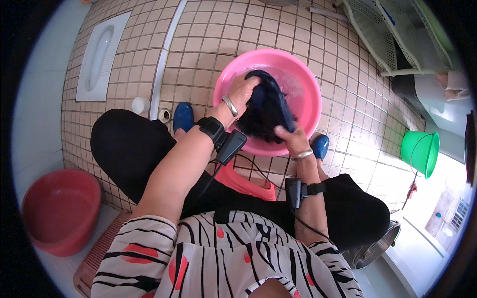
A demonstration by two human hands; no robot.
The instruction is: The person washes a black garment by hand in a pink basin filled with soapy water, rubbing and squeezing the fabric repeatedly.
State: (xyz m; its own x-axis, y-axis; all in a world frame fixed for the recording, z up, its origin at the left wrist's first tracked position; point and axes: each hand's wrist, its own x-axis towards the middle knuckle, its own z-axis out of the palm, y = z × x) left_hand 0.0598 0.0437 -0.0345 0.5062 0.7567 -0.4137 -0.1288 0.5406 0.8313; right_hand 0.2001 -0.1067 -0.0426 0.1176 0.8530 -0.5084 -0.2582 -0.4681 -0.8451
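Note:
A pink plastic basin (311, 100) with soapy water stands on the tiled floor between my feet. Over it, a wet dark navy garment (266, 108) is stretched between my two hands. My left hand (242, 89) grips its upper left edge, the thumb lying over the cloth. At the lower right edge, my right hand (294, 138) holds the fabric near the basin's rim. Part of the garment hangs down into the basin, and its lower side is too dark to make out. Each wrist carries a metal bangle and a strapped black device with a cable.
A red stool (242, 182) is beneath me. At left are a squat toilet (98, 61), a white cup-like object (141, 105), a red basin (61, 212) and a ribbed washboard (98, 253). At right are a green bucket (419, 152), a plastic rack (376, 37) and a metal pot (376, 246).

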